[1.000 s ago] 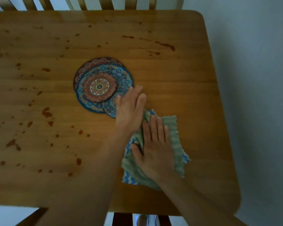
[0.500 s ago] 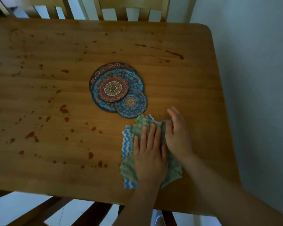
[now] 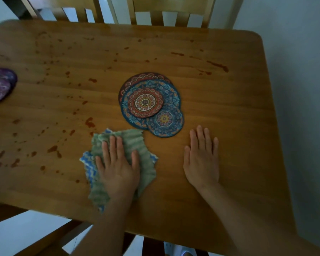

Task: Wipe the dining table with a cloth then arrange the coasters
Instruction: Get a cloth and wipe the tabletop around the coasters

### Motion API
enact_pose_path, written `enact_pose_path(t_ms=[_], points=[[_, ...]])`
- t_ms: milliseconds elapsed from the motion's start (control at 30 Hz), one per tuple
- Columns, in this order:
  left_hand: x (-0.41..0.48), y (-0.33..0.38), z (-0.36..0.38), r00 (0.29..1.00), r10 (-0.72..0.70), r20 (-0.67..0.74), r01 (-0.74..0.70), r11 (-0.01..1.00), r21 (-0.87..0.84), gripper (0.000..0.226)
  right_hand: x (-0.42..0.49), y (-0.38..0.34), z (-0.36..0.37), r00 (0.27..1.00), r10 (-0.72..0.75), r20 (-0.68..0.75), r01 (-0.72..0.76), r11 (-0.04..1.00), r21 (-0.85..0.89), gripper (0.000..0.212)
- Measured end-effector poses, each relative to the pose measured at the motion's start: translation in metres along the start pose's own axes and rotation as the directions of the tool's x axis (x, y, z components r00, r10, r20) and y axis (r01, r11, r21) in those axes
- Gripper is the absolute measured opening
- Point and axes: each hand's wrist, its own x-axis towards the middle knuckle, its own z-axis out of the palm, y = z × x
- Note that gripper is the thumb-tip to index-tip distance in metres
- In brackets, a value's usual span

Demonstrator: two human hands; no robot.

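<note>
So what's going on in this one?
A person is at a wooden dining table. The left hand presses flat on a green and blue cloth near the front edge; the right hand rests flat on bare wood beside it. Reddish spots dot much of the top, mostly to the left. Overlapping patterned coasters lie in the middle, purple coasters at the left edge.

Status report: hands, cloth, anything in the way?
Left hand flat on cloth. Right hand flat on table, apart from cloth. Stains unwiped left of cloth; coaster pile just beyond it.
</note>
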Motion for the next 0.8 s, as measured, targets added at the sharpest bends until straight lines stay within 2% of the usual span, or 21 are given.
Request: enact_pose_path(t_ms=[133,233,433,600,800], points=[[0.033,-0.002,0.0,0.997,-0.081,-0.003,0.081,0.996,-0.029,0.068,0.001,0.0,0.003,1.0,-0.004,-0.005,0.004,1.0,-0.006,0.057],[0.023,0.007,0.001,0.996,-0.084,-0.029,0.083,0.996,-0.031,0.069,0.0,-0.001,0.004,1.0,-0.007,-0.026,0.007,1.0,-0.002,0.056],[-0.044,0.03,0.008,0.998,0.066,-0.014,-0.066,0.998,-0.012,0.069,-0.001,0.001,0.003,0.998,-0.019,-0.054,0.018,1.0,-0.018,0.056],[-0.057,0.005,0.003,0.982,0.18,0.05,-0.182,0.983,0.034,0.071,-0.001,-0.002,0.002,0.999,-0.022,-0.049,0.021,0.999,-0.026,0.056],[0.002,-0.022,-0.005,0.999,-0.031,0.033,0.03,0.999,0.03,0.071,0.0,-0.001,0.004,0.998,-0.033,-0.048,0.032,0.999,-0.028,0.056]])
